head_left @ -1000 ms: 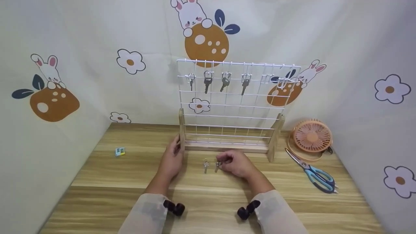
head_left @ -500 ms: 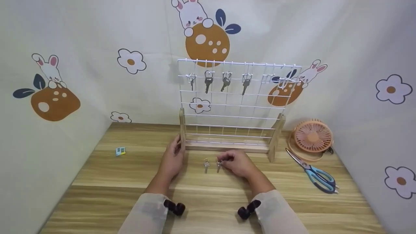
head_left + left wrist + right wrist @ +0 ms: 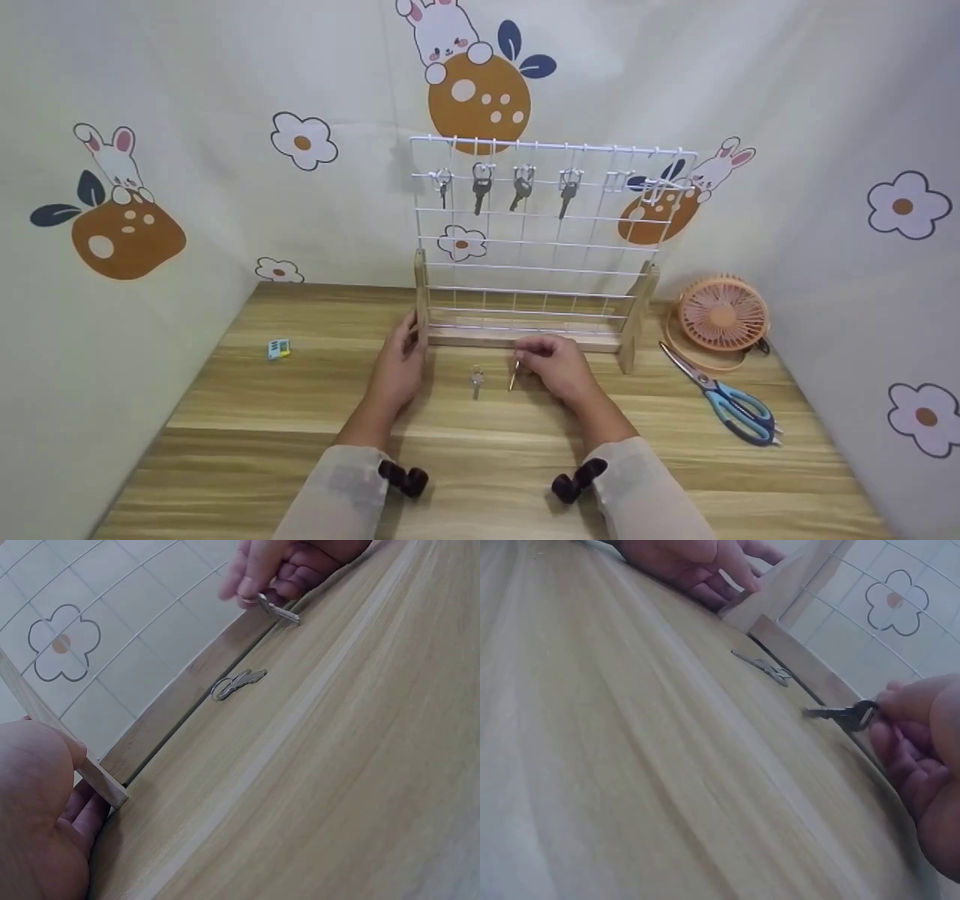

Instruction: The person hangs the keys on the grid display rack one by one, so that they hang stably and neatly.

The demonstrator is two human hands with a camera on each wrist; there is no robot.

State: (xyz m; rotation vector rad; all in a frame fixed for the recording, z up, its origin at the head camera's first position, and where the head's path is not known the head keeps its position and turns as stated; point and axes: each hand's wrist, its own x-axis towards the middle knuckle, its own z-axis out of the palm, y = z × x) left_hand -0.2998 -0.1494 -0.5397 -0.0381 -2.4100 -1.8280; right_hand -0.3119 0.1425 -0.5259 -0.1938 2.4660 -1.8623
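Note:
My right hand (image 3: pixel 556 369) pinches a key (image 3: pixel 514 376) by its ring end between thumb and fingertips; in the right wrist view that key (image 3: pixel 840 715) hangs just off the tabletop. Another key with a ring (image 3: pixel 477 382) lies on the table in front of the rack. My left hand (image 3: pixel 400 367) grips the left wooden foot (image 3: pixel 109 790) of the rack, thumb on one side and fingers behind. The white wire rack (image 3: pixel 535 268) stands upright, several keys (image 3: pixel 481 190) hanging in its upper row. Further right in that row, a white hook (image 3: pixel 619 181) holds no key.
Right of the rack stands an orange fan (image 3: pixel 721 315), with blue-handled scissors (image 3: pixel 721 399) lying in front of it. A small blue and yellow item (image 3: pixel 278 349) lies at the left of the wooden table (image 3: pixel 247 405). A patterned cloth hangs behind.
My right hand has lifted its key off the table and moved slightly right and toward the rack; the key has turned edge-on. The left hand stays on the rack's foot.

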